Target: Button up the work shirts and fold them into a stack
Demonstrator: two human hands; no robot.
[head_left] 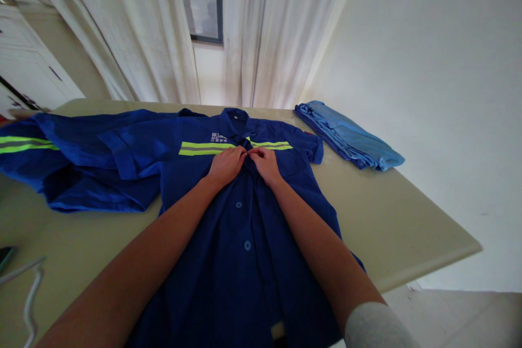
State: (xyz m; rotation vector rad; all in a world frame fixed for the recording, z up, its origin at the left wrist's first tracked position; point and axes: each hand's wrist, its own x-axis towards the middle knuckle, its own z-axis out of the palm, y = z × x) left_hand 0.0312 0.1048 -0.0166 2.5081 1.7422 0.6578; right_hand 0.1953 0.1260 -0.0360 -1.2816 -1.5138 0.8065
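Note:
A dark blue work shirt (244, 239) with yellow-grey reflective chest stripes lies face up on the beige table (391, 217), collar away from me. My left hand (227, 165) and my right hand (265, 164) meet at the shirt's front placket just below the stripes. Both hands have their fingers curled and pinched on the placket fabric at a button. Two more blue buttons show lower on the placket.
Another blue garment (85, 163) with reflective stripes lies spread at the left. A folded stack of lighter blue clothes (346, 136) sits at the back right. A grey hanger (30, 293) rests at the left front. White curtains (265, 32) hang behind the table.

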